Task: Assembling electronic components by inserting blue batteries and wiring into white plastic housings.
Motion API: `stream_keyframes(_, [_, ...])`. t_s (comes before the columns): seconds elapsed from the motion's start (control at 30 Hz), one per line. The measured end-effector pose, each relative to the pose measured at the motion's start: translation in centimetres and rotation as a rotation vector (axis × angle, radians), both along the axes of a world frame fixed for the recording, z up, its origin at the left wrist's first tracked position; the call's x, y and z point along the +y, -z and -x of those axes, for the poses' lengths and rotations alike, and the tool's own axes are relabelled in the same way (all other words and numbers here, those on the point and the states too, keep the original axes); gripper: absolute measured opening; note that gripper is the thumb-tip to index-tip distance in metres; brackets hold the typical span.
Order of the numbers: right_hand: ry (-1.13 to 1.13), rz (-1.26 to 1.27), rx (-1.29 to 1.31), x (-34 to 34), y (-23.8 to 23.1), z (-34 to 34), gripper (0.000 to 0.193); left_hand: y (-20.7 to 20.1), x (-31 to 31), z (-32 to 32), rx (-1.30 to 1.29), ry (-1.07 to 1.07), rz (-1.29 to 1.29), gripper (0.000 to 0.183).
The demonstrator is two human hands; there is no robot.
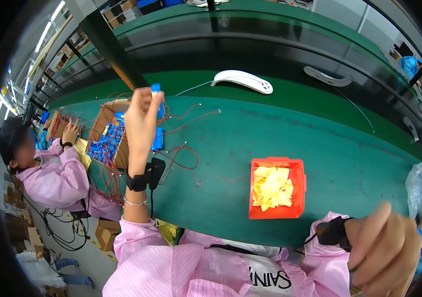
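Pack, blue, sits at the fingertips of the left hand, on their twelve-o'clock side. Thumb and fingers close in a narrow pinch that seems to hold it, though the hand hides most of it and its long axis cannot be told. A loose pack lies on the bench at six o'clock from those fingertips, its long axis roughly twelve to six. The carton of blue packs stands at about eight. The bin, red, with yellow slips in it, is well apart at four. The left hand is much the nearer to every pack; its forearm reaches toward twelve, wrist nearly straight. The right hand, blurred, hangs at four o'clock from the bin, fingers curled; whether they grip anything, I cannot tell.
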State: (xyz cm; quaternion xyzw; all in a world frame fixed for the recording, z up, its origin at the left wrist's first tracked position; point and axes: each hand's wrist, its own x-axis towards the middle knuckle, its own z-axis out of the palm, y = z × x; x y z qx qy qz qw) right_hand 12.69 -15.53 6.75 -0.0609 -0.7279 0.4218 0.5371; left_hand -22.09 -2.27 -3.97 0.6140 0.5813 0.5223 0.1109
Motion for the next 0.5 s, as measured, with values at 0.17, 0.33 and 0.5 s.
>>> stream_keyframes(0.17, [0.357,0.098,-0.157,6.5,1.7,-0.5,0.035,-5.9,0.1,-8.5,-0.372,0.551,-0.087,0.026])
stream_keyframes(0.33, [0.327,0.352,-0.020,10.9,5.4,2.8,0.046,-6.2,-0.4,-15.5,-0.458,0.709,-0.133,0.030])
stream_keyframes(0.5, [0.324,0.416,0.042,11.6,5.5,1.2,0.048,-4.3,0.9,-19.0,-0.565,0.663,-0.156,0.019])
